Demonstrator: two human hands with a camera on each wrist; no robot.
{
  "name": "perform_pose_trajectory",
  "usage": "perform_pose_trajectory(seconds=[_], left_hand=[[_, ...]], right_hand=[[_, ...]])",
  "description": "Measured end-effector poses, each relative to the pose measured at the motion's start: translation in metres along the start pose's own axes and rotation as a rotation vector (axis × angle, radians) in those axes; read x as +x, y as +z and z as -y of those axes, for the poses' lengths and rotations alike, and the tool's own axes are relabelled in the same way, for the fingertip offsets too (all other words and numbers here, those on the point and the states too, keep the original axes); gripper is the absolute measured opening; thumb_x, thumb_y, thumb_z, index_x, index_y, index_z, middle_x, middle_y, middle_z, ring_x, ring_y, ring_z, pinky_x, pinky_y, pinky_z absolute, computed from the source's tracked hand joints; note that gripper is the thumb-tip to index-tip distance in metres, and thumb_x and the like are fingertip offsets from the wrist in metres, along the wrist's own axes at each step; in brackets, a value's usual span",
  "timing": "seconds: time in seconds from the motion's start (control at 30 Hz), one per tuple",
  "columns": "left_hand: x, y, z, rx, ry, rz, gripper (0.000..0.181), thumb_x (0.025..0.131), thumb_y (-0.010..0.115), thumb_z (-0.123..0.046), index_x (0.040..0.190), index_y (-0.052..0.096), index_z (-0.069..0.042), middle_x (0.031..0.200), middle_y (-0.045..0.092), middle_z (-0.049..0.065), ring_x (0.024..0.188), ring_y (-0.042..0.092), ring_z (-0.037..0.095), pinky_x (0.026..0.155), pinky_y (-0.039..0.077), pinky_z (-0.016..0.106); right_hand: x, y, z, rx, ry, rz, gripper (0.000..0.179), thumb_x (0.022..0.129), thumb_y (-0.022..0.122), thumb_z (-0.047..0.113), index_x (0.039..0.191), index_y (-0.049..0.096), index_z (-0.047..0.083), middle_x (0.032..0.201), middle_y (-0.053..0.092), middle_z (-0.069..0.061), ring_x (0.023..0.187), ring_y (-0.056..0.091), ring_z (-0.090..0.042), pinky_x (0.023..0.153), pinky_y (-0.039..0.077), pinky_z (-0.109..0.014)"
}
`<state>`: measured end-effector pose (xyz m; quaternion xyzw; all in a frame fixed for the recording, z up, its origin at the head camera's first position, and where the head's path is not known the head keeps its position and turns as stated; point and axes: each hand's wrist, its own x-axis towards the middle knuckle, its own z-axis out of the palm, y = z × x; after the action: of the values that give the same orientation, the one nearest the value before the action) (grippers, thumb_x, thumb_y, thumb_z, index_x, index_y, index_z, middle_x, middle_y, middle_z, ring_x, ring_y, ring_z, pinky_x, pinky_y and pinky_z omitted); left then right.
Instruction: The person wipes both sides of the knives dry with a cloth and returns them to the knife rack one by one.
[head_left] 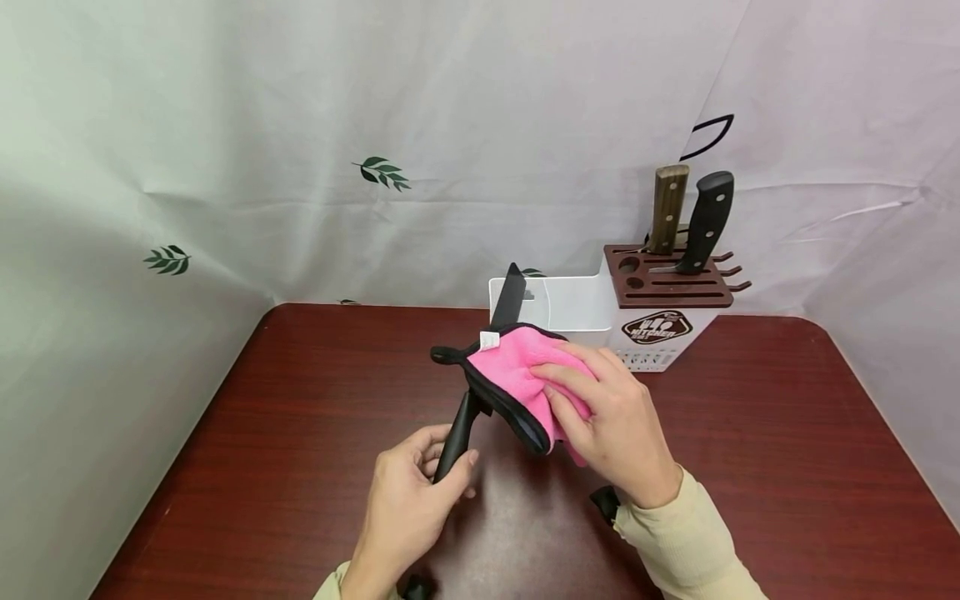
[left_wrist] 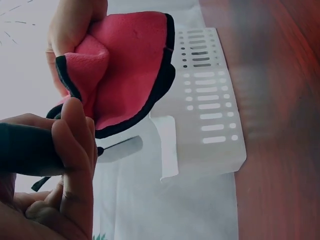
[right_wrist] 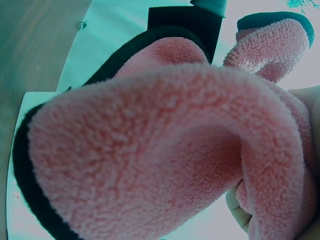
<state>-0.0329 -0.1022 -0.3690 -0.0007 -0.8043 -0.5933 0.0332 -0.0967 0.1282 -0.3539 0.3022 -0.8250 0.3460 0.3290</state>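
Observation:
My left hand point(head_left: 408, 492) grips the black handle point(head_left: 456, 437) of a kitchen knife, its fingers curled round it. The knife's dark blade point(head_left: 510, 296) points up and away, with the tip showing beyond a pink cloth point(head_left: 517, 362) edged in black. My right hand point(head_left: 618, 417) holds that cloth bunched in its fingers over the middle of the blade, hiding that part. In the left wrist view, the cloth point(left_wrist: 127, 65) hangs in folds beyond the handle point(left_wrist: 27, 150). Fuzzy pink cloth point(right_wrist: 150, 130) fills most of the right wrist view, with the dark blade point(right_wrist: 185, 30) behind it.
Behind my hands stands a white knife holder point(head_left: 577, 300) with a brown slotted top point(head_left: 637, 292) and side hooks. A wooden-handled knife point(head_left: 667, 208) and a black-handled knife point(head_left: 708, 221) stand in it. A pale curtain point(head_left: 300, 125) hangs behind the dark red table point(head_left: 300, 400).

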Motion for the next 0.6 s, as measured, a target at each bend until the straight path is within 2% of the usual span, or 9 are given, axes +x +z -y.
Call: perform_pose_trajectory(seconds=[0.2,0.37,0.5,0.6], left_hand=[[0.0018,0.0026,0.0038,-0.062,0.041,0.068,0.017,0.091,0.074,-0.008,0.106,0.069,-0.009,0.068,0.069,-0.004,0.054,0.067,0.027,0.048,0.054,0.032],[0.0041,0.0028,0.0077,-0.097,0.087,0.11,0.011,0.094,0.071,-0.01,0.104,0.068,-0.008,0.072,0.071,-0.002,0.052,0.066,0.024,0.048,0.053,0.031],[0.0046,0.0028,0.0094,-0.101,0.116,0.15,0.01,0.095,0.07,-0.014,0.103,0.068,-0.008,0.073,0.07,0.0,0.051,0.065,0.019,0.048,0.052,0.029],[0.0038,0.0026,0.01,-0.105,0.131,0.185,0.009,0.095,0.07,-0.013,0.102,0.067,-0.007,0.071,0.069,0.001,0.05,0.065,0.02,0.046,0.051,0.028]], right_hand=[[0.0015,0.0017,0.0007,0.047,-0.038,0.004,0.024,0.087,0.071,0.008,0.108,0.078,0.017,0.122,0.068,-0.005,0.097,0.06,-0.022,0.074,0.046,-0.029],[0.0004,0.0014,0.0011,0.059,-0.025,0.037,0.024,0.088,0.071,0.009,0.109,0.078,0.017,0.123,0.068,-0.005,0.097,0.059,-0.021,0.071,0.043,-0.025],[-0.0001,0.0021,0.0016,0.063,-0.042,0.061,0.025,0.087,0.072,0.009,0.11,0.077,0.017,0.122,0.068,-0.005,0.1,0.06,-0.022,0.078,0.046,-0.028],[0.0,0.003,0.0024,0.068,-0.059,0.082,0.026,0.086,0.072,0.008,0.11,0.077,0.017,0.121,0.068,-0.004,0.106,0.061,-0.024,0.088,0.047,-0.032]])
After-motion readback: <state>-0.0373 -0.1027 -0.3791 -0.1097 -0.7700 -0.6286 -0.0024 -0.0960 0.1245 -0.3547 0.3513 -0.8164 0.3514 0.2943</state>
